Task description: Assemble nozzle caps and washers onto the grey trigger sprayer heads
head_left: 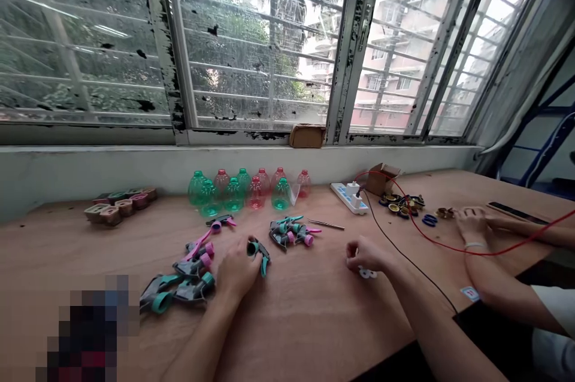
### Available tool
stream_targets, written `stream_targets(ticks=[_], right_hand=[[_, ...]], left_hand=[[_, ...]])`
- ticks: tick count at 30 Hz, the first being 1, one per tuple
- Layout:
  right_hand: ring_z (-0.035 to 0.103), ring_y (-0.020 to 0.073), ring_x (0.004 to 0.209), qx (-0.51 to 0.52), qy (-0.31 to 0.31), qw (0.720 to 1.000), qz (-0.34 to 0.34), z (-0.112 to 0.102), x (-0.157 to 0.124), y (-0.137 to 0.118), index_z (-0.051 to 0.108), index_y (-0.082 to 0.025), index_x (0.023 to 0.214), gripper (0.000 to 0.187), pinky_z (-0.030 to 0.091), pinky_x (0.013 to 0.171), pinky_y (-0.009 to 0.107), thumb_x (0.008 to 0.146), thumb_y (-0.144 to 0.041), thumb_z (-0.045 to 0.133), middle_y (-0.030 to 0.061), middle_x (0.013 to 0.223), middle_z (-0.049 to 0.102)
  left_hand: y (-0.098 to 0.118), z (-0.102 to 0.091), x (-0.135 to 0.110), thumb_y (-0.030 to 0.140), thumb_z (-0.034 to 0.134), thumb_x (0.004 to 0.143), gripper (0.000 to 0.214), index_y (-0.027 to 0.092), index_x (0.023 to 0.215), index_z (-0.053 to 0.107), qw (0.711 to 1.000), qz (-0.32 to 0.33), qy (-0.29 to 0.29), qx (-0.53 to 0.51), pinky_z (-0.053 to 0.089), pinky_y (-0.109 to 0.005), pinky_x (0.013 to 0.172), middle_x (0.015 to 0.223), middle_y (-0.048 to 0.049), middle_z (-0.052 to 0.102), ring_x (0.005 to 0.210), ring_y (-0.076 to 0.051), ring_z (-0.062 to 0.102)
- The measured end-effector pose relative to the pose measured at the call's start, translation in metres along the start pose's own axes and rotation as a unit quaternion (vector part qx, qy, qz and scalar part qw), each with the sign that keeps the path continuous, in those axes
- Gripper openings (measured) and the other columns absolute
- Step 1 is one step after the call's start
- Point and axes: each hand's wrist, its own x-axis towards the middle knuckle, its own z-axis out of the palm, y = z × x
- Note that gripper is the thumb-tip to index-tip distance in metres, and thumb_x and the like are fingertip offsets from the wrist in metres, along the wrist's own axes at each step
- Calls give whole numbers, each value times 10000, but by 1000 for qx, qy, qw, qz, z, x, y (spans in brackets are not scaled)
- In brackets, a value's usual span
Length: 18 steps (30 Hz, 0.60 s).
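Observation:
My left hand (236,272) rests on the wooden table (314,310) with its fingers closed round a grey and teal spray trigger head (259,250). My right hand (365,256) lies to the right, fingers curled over a small white part (367,273). A heap of grey trigger heads with teal and pink collars (186,277) lies just left of my left hand. A second heap of trigger heads (290,231) sits beyond my hands. Green and pink plastic bottles (245,190) stand in rows by the wall.
Another person's hand (471,223) and forearms reach in from the right, near small dark round parts (402,203). A white power strip (350,196) feeds black and red cables (431,238). Small cardboard box (381,178), brownish trays (119,205) far left, thin metal rod (326,224).

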Motion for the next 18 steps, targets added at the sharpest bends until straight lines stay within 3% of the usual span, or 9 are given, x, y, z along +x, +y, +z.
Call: stream_targets(ticks=[4,5,8,11,14,18], right_hand=[[488,87,457,53,-26,997,-47,25,7,-34,598,-170,635,119,353,411,177,590,-204,703,-55,522,559],[486,88,451,107,-44,990,-79,34,9,-47,593,-172,669,143,370,407,183,613,-233,710,-58,524,550],[509,98,465,246,-71,953,-165,67,17,-88,576,-176,701,243,404,414,199,616,-307,762,-47,555,567],[507,94,493,315,-31,919,-236,100,25,-116,594,-171,673,287,396,440,202,603,-354,803,-33,574,575],[522,101,530,360,-11,895,-262,125,30,-121,620,-169,659,291,412,490,216,605,-381,813,-24,598,591],[541,107,531,359,-26,903,-237,136,31,-109,654,-162,661,264,417,494,217,618,-371,809,-14,601,623]], left_hand=[[3,0,2,247,538,757,192,202,927,615,997,45,-5,-67,440,-294,748,905,-38,666,867,-218,604],[4,0,2,254,547,755,182,196,908,625,995,58,-7,-75,440,-299,752,891,-39,664,853,-217,597],[6,-2,0,292,578,765,155,197,864,649,989,106,-22,-101,436,-312,767,872,-40,672,851,-220,588],[7,0,-5,338,584,795,172,204,865,666,977,146,-83,-133,434,-288,738,872,-31,688,815,-200,595],[8,6,-10,377,589,805,216,202,882,688,960,171,-171,-140,405,-243,627,771,-2,682,662,-151,568],[8,15,-13,378,608,790,243,179,894,703,946,170,-223,-161,369,-218,574,706,14,660,605,-124,531]])
